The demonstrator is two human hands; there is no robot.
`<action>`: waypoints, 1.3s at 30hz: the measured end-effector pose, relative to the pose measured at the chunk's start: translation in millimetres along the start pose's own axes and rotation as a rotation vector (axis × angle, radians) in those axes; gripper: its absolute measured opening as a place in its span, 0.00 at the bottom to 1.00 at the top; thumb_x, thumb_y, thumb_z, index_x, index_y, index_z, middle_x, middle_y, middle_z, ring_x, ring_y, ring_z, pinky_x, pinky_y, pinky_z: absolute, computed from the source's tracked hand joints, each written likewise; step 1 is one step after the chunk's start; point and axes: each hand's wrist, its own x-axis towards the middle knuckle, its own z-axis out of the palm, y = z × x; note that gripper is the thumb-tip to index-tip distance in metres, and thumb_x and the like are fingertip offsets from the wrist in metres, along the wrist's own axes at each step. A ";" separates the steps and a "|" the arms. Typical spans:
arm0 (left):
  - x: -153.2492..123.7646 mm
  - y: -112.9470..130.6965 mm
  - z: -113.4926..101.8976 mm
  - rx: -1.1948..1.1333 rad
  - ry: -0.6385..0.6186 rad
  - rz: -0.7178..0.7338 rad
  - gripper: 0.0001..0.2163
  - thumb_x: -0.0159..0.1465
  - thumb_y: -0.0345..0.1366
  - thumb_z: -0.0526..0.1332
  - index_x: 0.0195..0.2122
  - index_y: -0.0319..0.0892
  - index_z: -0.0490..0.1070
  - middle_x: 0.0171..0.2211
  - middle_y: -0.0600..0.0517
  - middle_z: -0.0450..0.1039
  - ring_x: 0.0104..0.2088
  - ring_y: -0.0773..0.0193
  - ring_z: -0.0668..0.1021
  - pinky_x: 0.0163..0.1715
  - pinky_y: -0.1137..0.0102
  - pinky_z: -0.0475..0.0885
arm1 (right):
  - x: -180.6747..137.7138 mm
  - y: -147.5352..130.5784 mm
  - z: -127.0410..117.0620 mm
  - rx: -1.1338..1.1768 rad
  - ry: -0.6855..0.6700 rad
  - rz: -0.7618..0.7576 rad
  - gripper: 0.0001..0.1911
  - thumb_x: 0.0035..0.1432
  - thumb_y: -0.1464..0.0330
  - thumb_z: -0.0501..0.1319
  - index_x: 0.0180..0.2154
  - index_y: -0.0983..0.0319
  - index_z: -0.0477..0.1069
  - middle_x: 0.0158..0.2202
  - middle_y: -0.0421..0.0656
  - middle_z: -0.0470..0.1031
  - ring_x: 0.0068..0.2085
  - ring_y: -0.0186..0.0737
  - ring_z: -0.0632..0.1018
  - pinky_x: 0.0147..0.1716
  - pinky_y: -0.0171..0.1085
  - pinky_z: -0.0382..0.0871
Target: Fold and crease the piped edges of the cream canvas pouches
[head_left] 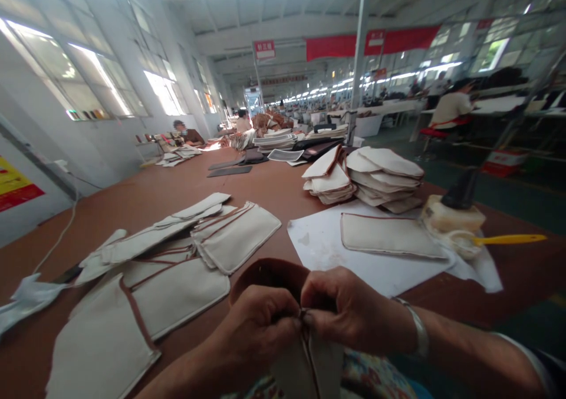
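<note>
piece (327, 366): between my hands, at the near edge of the table (145, 193) | left hand (260, 322) and right hand (349, 310) both pinching it, fingertips meeting at its seam (311, 358) | seam points toward the far edge | I judge neither nearer

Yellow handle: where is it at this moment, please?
In the head view, the yellow handle is at the right, just below and right of the off-white container, beyond the right hand.
</note>
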 end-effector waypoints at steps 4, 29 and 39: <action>0.5 0.5 7.0 -0.019 0.081 0.003 0.10 0.60 0.37 0.58 0.29 0.36 0.75 0.23 0.56 0.63 0.23 0.70 0.62 0.20 0.76 0.54 | -3.2 7.9 11.3 -0.012 0.133 -0.056 0.01 0.51 0.74 0.61 0.29 0.65 0.71 0.23 0.37 0.70 0.24 0.30 0.66 0.21 0.28 0.58; -9.5 -9.7 15.0 -0.425 -0.096 -0.004 0.18 0.56 0.49 0.66 0.27 0.37 0.69 0.20 0.57 0.58 0.21 0.72 0.56 0.20 0.74 0.49 | -33.8 1.0 -3.7 0.354 0.004 -0.027 0.21 0.71 0.56 0.49 0.40 0.67 0.70 0.30 0.41 0.67 0.29 0.31 0.65 0.27 0.30 0.59; -10.2 -7.4 16.4 -0.579 -0.102 0.037 0.15 0.55 0.44 0.69 0.25 0.36 0.72 0.20 0.55 0.63 0.21 0.72 0.59 0.21 0.75 0.53 | -31.0 -3.5 -7.1 0.448 -0.195 0.053 0.22 0.59 0.53 0.63 0.30 0.68 0.68 0.23 0.36 0.59 0.24 0.26 0.57 0.20 0.27 0.49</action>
